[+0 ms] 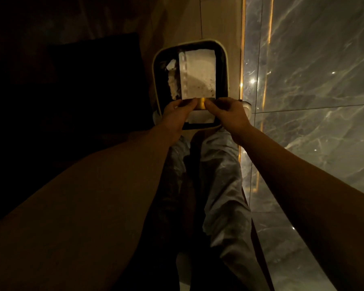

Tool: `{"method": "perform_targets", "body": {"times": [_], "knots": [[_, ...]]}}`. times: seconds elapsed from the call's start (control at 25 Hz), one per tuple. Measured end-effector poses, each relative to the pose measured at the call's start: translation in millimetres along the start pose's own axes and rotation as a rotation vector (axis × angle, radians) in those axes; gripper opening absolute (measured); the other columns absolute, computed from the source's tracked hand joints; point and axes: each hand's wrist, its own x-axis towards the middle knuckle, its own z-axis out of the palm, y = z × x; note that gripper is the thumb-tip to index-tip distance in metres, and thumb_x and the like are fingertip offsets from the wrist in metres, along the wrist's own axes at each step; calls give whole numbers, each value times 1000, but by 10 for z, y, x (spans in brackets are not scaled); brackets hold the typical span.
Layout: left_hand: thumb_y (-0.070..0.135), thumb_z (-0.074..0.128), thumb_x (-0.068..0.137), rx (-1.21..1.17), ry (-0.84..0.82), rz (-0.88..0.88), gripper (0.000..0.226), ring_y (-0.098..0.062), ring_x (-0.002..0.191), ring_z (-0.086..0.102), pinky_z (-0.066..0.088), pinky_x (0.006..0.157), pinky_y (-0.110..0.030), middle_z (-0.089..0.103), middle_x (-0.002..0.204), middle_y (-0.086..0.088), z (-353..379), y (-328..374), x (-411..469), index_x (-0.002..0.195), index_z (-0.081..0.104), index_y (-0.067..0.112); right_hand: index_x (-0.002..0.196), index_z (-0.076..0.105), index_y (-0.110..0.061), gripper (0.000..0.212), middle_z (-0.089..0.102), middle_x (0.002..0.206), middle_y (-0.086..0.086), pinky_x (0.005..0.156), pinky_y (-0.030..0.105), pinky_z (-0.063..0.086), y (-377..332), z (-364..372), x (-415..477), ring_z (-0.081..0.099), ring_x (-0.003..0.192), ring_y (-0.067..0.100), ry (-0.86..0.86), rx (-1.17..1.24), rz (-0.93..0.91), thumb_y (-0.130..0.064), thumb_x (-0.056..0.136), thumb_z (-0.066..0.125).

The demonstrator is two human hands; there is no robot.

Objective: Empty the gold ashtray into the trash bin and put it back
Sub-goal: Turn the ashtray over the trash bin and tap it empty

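Ashtray: the ashtray [201, 103] hangs between my two hands over the near edge of the bin [156, 66]. Only a short gold band shows between the fingers, so I cannot tell its tilt or whether anything is left inside.
Left hand: the left hand [176, 114] pinches the ashtray's left side, fingers curled in on it.
Right hand: the right hand [229, 113] pinches the right side the same way.
Bin: it stands on the floor [187, 22] just beside the marble wall [313, 59]. It has a dark liner, with pale paper or card lying inside.
Step in hand: I judge this to be the tipping stage, with the return not yet begun.
Doing it well: I would carry the ashtray in from the near rim toward the middle of the opening before turning it. That way the ash lands on the paper and not on the rim or my trousers [219, 164]. I would then lower it close to the opening and roll both wrists together, slowly, with the mouth turned away from me.
Grip: I would hold both sides firmly, since smooth metal may slip once it is upside down.
Check: the light is dim and falling ash would be hard to see, so I would turn the bowl back up and look inside before carrying it off.
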Motion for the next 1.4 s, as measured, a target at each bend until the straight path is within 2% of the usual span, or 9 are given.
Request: {"method": "perform_targets", "body": {"times": [0.16, 0.36, 0.44, 0.68, 0.8, 0.92, 1.04, 1.24, 1.4], "knots": [[24, 69, 90, -33, 58, -35, 53, -32, 126, 58, 46, 108, -46, 58, 138, -17, 69, 51, 175, 136, 54, 4, 127, 53, -6, 62, 63, 125, 10, 97, 38, 51, -19, 72, 150, 61, 109, 19, 83, -31, 46, -45, 83, 71], [33, 72, 86, -55, 103, -71, 50, -35, 117, 63, 51, 102, -45, 66, 126, -19, 154, 68, 278, 124, 63, 0, 117, 56, -6, 56, 64, 113, 8, 92, 39, 54, -67, 90, 281, 63, 104, 23, 160, -119, 43, -49, 84, 67], [40, 73, 84, -48, 169, -104, 60, -31, 118, 63, 52, 100, -40, 65, 128, -15, 199, 97, 290, 128, 60, 3, 115, 59, -5, 51, 67, 110, 9, 89, 39, 55, -75, 97, 302, 65, 101, 23, 156, -195, 12, -48, 88, 62], [58, 68, 80, -30, 244, -187, 87, -34, 125, 57, 51, 103, -46, 52, 142, -15, 253, 147, 326, 145, 37, 8, 124, 60, -8, 41, 69, 117, 11, 93, 34, 52, -33, 79, 323, 65, 108, 23, 131, -263, -33, -37, 95, 55], [63, 62, 82, 52, 299, -162, 75, -34, 117, 61, 54, 98, -47, 59, 131, -13, 234, 161, 346, 135, 48, 11, 131, 55, -10, 41, 67, 123, 11, 91, 26, 49, -31, 78, 285, 63, 112, 21, 94, -243, -62, -28, 95, 56], [58, 58, 87, 140, 341, -15, 42, -30, 103, 63, 57, 90, -49, 57, 104, -2, 243, 159, 360, 106, 54, 21, 135, 52, -10, 42, 65, 125, 11, 82, 11, 43, -1, 76, 228, 61, 111, 16, 87, -269, -141, -22, 94, 57], [54, 53, 92, 187, 352, 32, 34, -31, 103, 64, 58, 88, -46, 61, 108, -7, 302, 193, 299, 96, 51, 20, 136, 51, -10, 44, 66, 121, 9, 81, 10, 41, -11, 81, 177, 56, 102, 7, 119, -281, -204, -19, 93, 58], [38, 46, 100, 292, 319, 77, 38, -33, 112, 64, 55, 95, -43, 65, 124, -15, 288, 231, 200, 120, 64, 11, 131, 55, -10, 41, 68, 113, 7, 87, 29, 51, -72, 52, 144, 61, 95, 13, 130, -295, -253, -24, 93, 61], [27, 49, 98, 516, 259, 211, 40, -33, 124, 54, 47, 102, -36, 53, 138, -16, 185, 190, 21, 134, 57, 10, 129, 56, -9, 39, 63, 101, -7, 73, 5, 45, -131, 25, 53, 56, 82, -4, 119, -264, -271, -20, 91, 62]]}}
